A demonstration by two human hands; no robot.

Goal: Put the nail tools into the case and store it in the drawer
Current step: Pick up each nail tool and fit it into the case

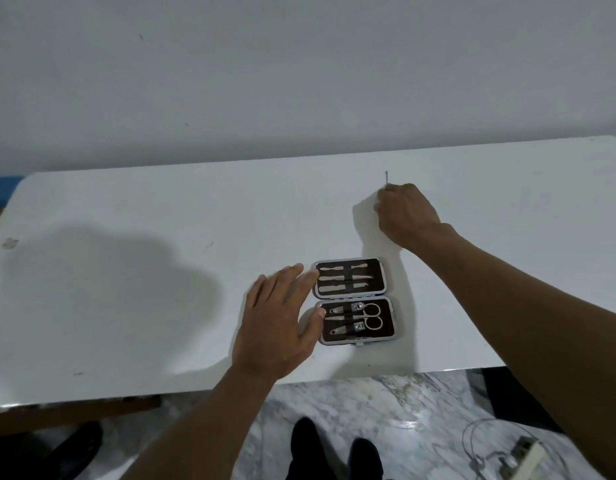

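Note:
An open nail-tool case (pixel 355 302) lies flat on the white table (pixel 126 209) near its front edge. Its dark lining holds several metal tools under straps: thin files in the far half, clippers and small scissors (pixel 370 317) in the near half. My left hand (pixel 277 320) rests open beside the case's left edge, fingertips touching it. Farther back to the right, my right hand (pixel 405 213) is closed on a thin metal nail tool (pixel 386 177) whose tip sticks out beyond my fingers. No drawer is visible.
A plain white wall rises behind the table. Below the front edge lies a marble floor with my dark shoes (pixel 334 452), and a white power strip with cables (pixel 517 457) at lower right. Something blue (pixel 3 187) shows at the table's far left.

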